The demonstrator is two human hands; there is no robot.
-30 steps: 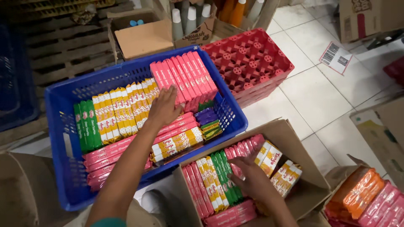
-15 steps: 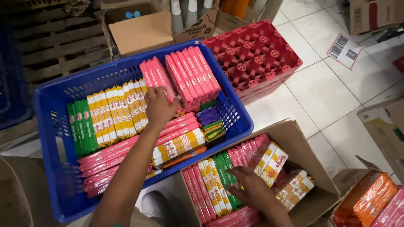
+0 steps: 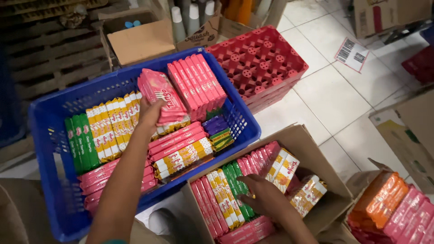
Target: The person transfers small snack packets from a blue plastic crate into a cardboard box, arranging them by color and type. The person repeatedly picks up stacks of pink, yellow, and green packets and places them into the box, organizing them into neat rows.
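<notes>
Our left hand [image 3: 148, 113] sits mid-left of frame, fingers wrapped round a bunch of pink wafer packs [image 3: 163, 97], lifted & tilted over the blue crate [image 3: 45, 135]. We'd judge the packs light, thin foil wrap, prob. slippery, contents brittle, so best gripped across the stack's long sides w/ even pressure, not by the ends. Forearm runs up from bottom-left, wrist slightly bent back, thumb hidden behind the packs.

Our right hand [image 3: 264, 196], lower centre, lies palm-down in the cardboard box [image 3: 312, 149], fingers loosely spread & resting on green packs [image 3: 237, 185]; nothing pinched as far as we can see. Its arm leaves the frame at bottom.

Around the left hand, inside the crate: yellow packs [image 3: 110, 129] & green ones at left, a row of pink packs [image 3: 196, 83] upper right, more pink/yellow rows lying flat below. Near the right hand: yellow-orange packs [image 3: 285, 167] in the box's right part. Further out: red plastic tray [image 3: 257, 63] top centre, another box w/ orange & pink packs [image 3: 391, 205] at bottom right, white tiled floor [image 3: 334, 97] on the right.
</notes>
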